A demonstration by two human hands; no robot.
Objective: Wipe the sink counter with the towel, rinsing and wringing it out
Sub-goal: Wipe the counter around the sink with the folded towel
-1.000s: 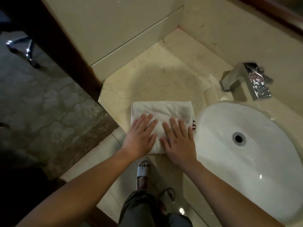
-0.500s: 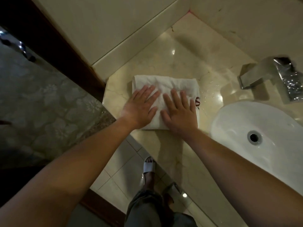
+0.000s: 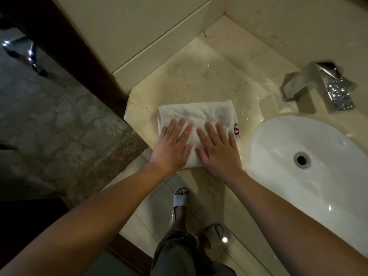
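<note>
A folded white towel (image 3: 201, 114) with a dark red mark on its right edge lies flat on the beige marble counter (image 3: 199, 76), left of the sink. My left hand (image 3: 171, 144) presses on the towel's near left part with straight, spread fingers. Beside it, my right hand (image 3: 217, 148) presses flat on the near right part. The white oval sink basin (image 3: 318, 176) with its round drain (image 3: 302, 159) sits to the right. A square metal faucet (image 3: 310, 86) stands behind the basin.
Beige walls meet at the counter's far corner (image 3: 225, 15). A dark wooden door frame (image 3: 65, 46) runs along the left, with patterned floor beyond it. Water drops shine on the counter between towel and basin. My feet in sandals (image 3: 180, 198) stand on the floor tiles below.
Both hands have slid the towel back toward the counter's near edge, after pushing it away from me half a second earlier. The hands stay flat on it throughout.
</note>
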